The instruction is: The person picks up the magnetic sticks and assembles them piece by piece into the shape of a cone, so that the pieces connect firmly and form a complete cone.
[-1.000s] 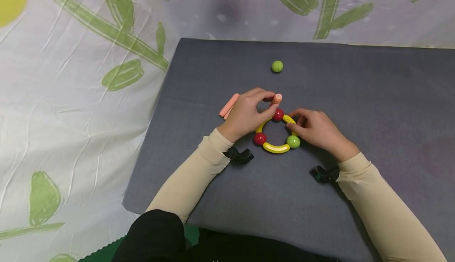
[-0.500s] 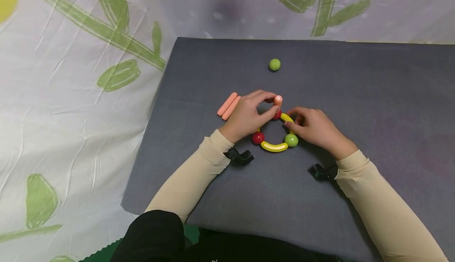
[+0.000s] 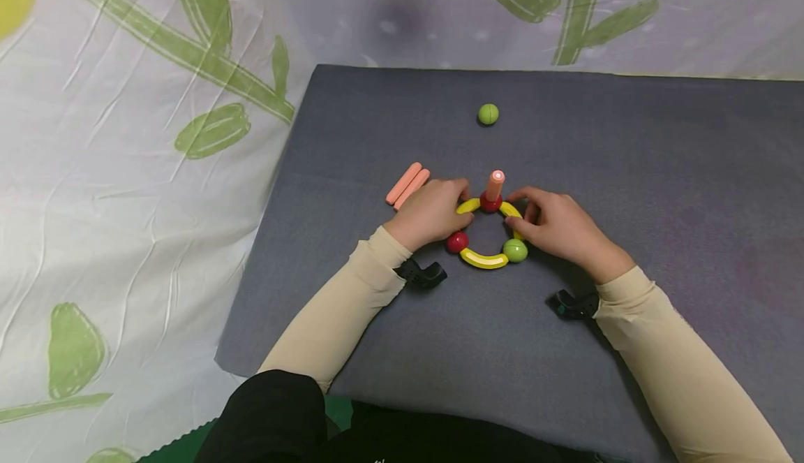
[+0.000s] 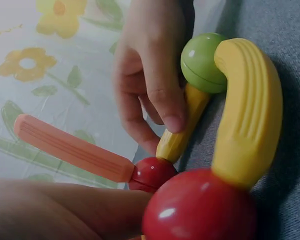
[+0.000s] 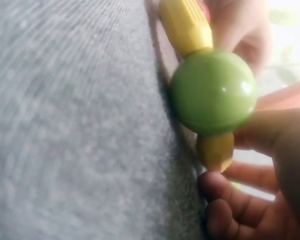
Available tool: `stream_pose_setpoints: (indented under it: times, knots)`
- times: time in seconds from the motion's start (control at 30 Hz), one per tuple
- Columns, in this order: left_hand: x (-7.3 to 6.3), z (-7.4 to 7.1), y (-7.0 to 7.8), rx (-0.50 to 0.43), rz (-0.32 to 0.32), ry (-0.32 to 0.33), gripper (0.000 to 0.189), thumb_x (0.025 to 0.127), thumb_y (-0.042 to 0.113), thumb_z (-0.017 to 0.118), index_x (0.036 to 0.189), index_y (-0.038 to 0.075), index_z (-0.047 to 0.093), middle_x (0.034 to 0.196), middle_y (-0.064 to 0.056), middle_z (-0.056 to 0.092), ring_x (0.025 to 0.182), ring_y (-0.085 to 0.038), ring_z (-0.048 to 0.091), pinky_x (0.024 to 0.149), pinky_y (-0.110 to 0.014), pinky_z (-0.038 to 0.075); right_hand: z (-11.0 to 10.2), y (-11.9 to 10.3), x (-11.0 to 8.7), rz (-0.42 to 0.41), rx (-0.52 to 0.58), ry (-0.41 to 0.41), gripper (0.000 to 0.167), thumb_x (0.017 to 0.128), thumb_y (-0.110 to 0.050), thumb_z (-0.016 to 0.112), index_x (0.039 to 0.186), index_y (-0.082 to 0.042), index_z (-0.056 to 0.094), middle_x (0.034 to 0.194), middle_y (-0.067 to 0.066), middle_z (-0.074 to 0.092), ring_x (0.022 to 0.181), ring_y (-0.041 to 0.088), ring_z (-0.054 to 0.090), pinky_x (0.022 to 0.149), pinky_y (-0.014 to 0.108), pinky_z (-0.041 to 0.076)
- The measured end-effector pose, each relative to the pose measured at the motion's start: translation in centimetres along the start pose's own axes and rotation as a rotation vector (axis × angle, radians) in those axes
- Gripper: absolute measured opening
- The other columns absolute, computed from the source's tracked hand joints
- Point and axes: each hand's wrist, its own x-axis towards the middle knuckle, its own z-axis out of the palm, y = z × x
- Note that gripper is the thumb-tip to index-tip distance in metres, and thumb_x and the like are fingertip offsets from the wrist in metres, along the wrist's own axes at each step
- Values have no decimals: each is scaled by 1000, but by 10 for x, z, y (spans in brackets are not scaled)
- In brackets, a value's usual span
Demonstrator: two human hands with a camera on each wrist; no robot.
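Several yellow curved rods and balls form a ring on the table. In the head view, a red ball (image 3: 490,204) at the ring's far side bears an orange stick (image 3: 495,185) that stands up, leaning slightly. My left hand (image 3: 430,213) has its finger and thumb round the left curved rod (image 3: 468,206), by a second red ball (image 3: 457,242). With thumb and fingers my right hand (image 3: 553,227) pinches the right curved rod (image 4: 190,117). A green ball (image 5: 213,92) joins that rod to the front curved rod (image 3: 484,260).
Two more orange sticks (image 3: 408,185) lie side by side just left of the ring, partly behind my left hand. Farther back sits a loose green ball (image 3: 488,114). The grey table (image 3: 659,156) meets a patterned sheet (image 3: 144,239) at its left and far edges.
My left hand has let go of the orange stick, which now stands by itself on the far red ball, and has moved left to the curved rod. My right hand stays in place.
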Motion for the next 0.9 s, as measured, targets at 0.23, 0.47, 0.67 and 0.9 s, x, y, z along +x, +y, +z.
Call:
stream_pose_setpoints:
  times: [0.23, 0.47, 0.67, 0.9]
  knots:
    - [0, 5, 0, 63, 148, 63, 25, 104, 26, 67, 127, 19, 74, 115, 1, 69, 93, -14, 63, 79, -30, 52, 2, -1, 0, -137, 4, 35, 56, 96, -25, 78, 144, -6, 59, 111, 15, 66, 76, 20, 60, 71, 38, 49]
    - [1, 5, -3, 83, 275, 120, 30, 106, 26, 64, 131, 14, 73, 123, -1, 71, 107, -16, 67, 94, -32, 53, 8, 3, -1, -239, 32, 54, 22, 94, -17, 81, 113, -11, 73, 111, 7, 70, 83, 17, 57, 73, 33, 47]
    - [-4, -16, -15, 156, 150, 219, 34, 105, 30, 64, 132, 10, 71, 123, -6, 69, 105, -20, 66, 95, -37, 53, 8, 4, 0, -262, 30, 95, 16, 91, -16, 84, 98, -14, 70, 99, 3, 68, 80, 15, 57, 70, 31, 46]
    - [-11, -30, -30, 373, -32, 275, 22, 101, 25, 70, 113, 7, 72, 102, -10, 69, 86, -28, 68, 76, -43, 58, 7, 4, -1, -212, 11, 121, 20, 89, -20, 86, 91, -16, 66, 84, 2, 62, 73, 17, 54, 64, 28, 42]
